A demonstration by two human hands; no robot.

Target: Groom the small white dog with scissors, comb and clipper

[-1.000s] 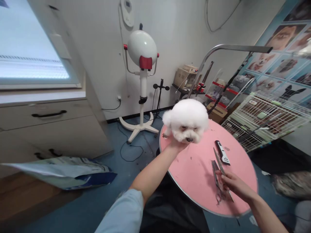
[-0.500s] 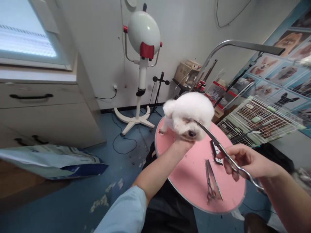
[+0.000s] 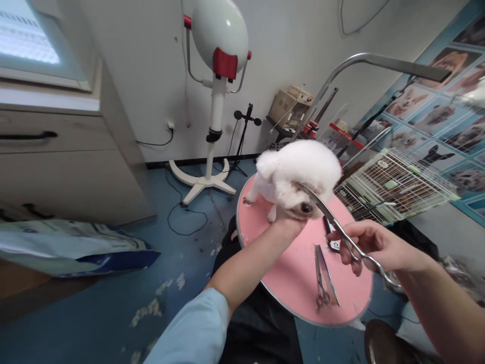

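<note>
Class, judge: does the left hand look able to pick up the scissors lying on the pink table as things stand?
Probably not: the left hand is under the chin of the dog and would likely have to leave it first. The scissors look uncovered and nearby.

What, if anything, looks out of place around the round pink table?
Pale loose clumps, probably fur, litter the blue floor left of the round pink table, and a thin black cable lies loosely looped there. Both look untidy underfoot. Nothing appears damaged.
</note>
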